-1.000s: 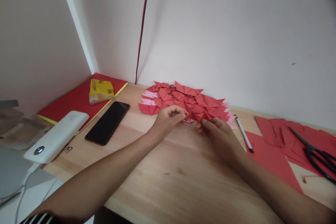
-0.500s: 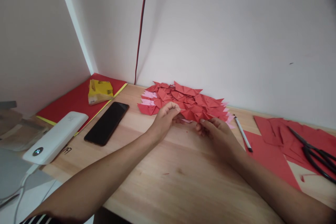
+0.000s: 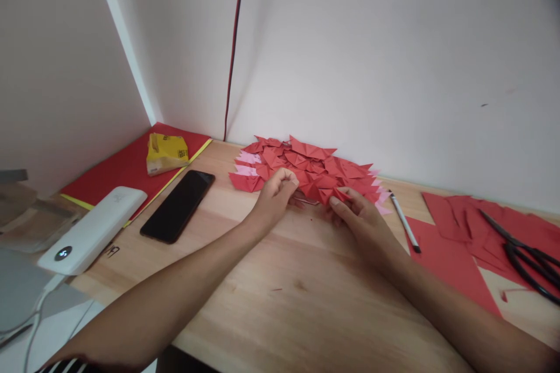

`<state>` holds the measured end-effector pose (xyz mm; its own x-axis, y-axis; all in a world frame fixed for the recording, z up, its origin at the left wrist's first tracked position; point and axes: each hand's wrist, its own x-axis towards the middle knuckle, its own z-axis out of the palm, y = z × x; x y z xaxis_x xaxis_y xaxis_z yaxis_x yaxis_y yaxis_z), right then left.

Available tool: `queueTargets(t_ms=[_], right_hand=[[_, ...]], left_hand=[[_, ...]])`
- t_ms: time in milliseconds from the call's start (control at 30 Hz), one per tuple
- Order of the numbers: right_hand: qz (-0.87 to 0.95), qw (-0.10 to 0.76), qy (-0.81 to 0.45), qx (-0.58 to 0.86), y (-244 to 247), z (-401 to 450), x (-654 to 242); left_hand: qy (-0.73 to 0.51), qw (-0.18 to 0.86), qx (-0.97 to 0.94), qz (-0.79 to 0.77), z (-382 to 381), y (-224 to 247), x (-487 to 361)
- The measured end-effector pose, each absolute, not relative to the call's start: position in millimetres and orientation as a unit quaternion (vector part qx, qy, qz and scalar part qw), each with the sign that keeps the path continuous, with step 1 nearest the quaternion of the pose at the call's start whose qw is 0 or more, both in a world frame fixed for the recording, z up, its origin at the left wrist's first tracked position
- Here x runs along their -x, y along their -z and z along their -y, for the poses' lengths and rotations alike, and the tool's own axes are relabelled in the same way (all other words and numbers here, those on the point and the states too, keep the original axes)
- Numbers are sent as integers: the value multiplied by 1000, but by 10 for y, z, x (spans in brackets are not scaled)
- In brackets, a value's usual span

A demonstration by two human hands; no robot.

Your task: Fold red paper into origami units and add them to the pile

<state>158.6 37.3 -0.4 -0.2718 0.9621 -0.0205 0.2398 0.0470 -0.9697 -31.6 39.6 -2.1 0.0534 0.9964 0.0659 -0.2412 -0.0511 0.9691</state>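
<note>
Between my two hands is a small folded red paper piece point(image 3: 324, 191) with pointed ends and creases across its middle. The right end is pinched between the thumb and fingers of my right hand point(image 3: 359, 215). My left hand point(image 3: 279, 191) is closed in a pinch at the left end, though its fingertips partly hide the hold. Right behind both hands lies a spread of similar folded red pieces point(image 3: 306, 154), overlapping in rows, with pink pieces point(image 3: 248, 158) showing at the sides.
A black phone point(image 3: 178, 205), a white power bank point(image 3: 94, 230) with a cable, and a yellow packet point(image 3: 167, 152) on red sheets lie left. To the right are a white pen point(image 3: 405, 221), red paper point(image 3: 455, 262) and black scissors point(image 3: 520, 250). A wall stands behind.
The folded red piece has shifted and turned slightly between my hands. My right-hand fingers have moved a little up and around its right end; my left hand has barely moved.
</note>
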Motion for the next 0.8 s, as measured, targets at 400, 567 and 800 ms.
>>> queueTargets(t_ms=[400, 567, 800], right_hand=[[619, 376, -484, 490, 23, -378, -1596], [618, 380, -467, 505, 40, -399, -1597], [657, 372, -397, 523, 19, -438, -1634]], left_hand=[[-582, 500, -458, -449, -422, 42, 359], [-584, 481, -445, -479, -441, 61, 381], [-553, 486, -431, -521, -439, 38, 372]])
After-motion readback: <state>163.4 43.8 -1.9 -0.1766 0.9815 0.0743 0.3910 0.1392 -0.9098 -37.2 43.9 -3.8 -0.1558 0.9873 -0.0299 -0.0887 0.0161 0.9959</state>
